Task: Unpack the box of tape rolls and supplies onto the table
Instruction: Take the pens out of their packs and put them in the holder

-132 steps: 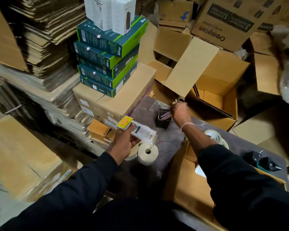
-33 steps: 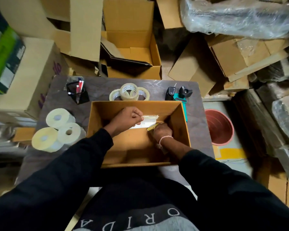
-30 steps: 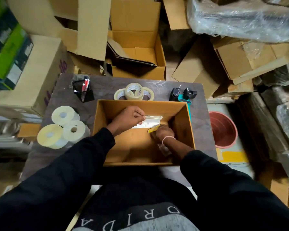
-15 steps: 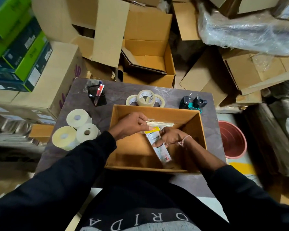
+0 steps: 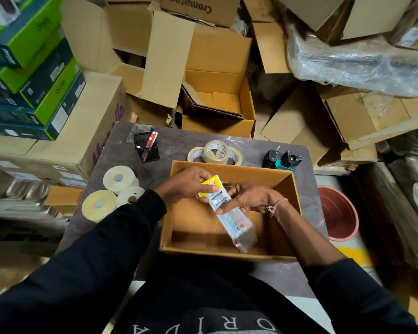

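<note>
Both hands hold one clear plastic packet (image 5: 227, 210) with a yellow header card above the open cardboard box (image 5: 229, 210), which sits at the middle of the desk (image 5: 179, 141) toward its near edge. The left hand (image 5: 186, 186) pinches the yellow top between thumb and curled fingers; the right hand (image 5: 249, 197) curls around the packet's middle from the other side, thumb across its face. The packet hangs slanted, its lower end dipping below the box's rim, which reads as a lift out of the box, the two-handed hold steadying a limp, slippery sleeve. What it contains looks like small coloured stationery, but that is too small to tell.

The box floor that shows looks bare, so the unpacking seems nearly finished.

Unpacked items line the desk around the box, grouped by kind, probably to keep the middle free for the box. Three white label rolls (image 5: 117, 194) cluster near the left edge. A black mesh pen holder (image 5: 147, 147) with markers stands at the far left corner. Three clear tape rolls (image 5: 215, 153) lie at the far edge, just beyond the box wall, one leaning on the other two. Two black tape dispensers (image 5: 281, 159) sit toward the far right corner.

The packet could go on bare desk between the pen holder and the tape rolls.
</note>
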